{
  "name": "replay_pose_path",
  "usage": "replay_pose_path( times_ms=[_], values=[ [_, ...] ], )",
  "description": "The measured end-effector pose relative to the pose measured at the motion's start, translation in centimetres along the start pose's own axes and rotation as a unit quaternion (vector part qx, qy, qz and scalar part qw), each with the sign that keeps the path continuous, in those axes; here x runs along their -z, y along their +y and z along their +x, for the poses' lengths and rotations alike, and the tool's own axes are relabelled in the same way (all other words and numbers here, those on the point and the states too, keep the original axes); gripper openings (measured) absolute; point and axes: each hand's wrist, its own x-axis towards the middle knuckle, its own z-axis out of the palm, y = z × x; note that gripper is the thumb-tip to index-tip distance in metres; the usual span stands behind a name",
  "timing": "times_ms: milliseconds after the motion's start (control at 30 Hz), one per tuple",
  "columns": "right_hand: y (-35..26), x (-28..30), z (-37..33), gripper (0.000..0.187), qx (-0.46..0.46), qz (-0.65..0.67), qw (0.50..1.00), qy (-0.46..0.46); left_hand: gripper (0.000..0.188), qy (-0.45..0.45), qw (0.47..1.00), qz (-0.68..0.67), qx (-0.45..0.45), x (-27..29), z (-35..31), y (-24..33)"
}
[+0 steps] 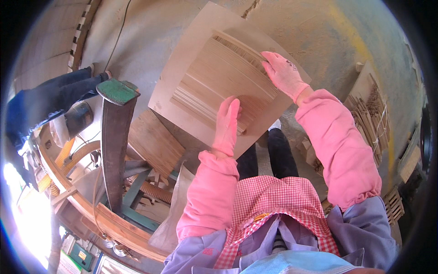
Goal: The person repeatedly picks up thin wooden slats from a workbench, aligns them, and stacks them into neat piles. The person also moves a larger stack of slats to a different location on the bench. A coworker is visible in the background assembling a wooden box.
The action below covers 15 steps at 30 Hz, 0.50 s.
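Note:
A stack of thin, pale wooden strips [228,82] lies side by side on a large, flat beige board [171,75] in front of me. My left hand [226,125], in a pink glove, stands on edge at the near side of the strips. Its fingers are stretched out and close together, and some of them are hidden behind the hand. At the far right edge of the stack, my right hand [284,73], also gloved in pink, touches the strip ends with straight, slightly spread fingers. Neither hand is wrapped around a strip.
To my left rises a dark metal post with a green top [117,97], beside a curved wooden rim [114,223] and ribbed yellow hoses [82,153]. A person's dark trousers [50,98] show at the far left. Bundled wood strips [367,121] lie on the right.

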Motion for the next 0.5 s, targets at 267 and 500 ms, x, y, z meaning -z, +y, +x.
replay_pose_path(
  times_ms=[267,500],
  values=[
    [0.3,-1.2,-0.2,0.028,0.038,-0.031,0.999,0.002,0.059,0.011,0.999,-0.029,0.014,-0.1,0.3,-0.1],
    [-1.3,-1.3,-1.2,0.04,0.028,-0.139,0.989,-0.043,0.046,0.016,0.996,0.085,-0.024,0.2,1.1,1.5]
  ],
)
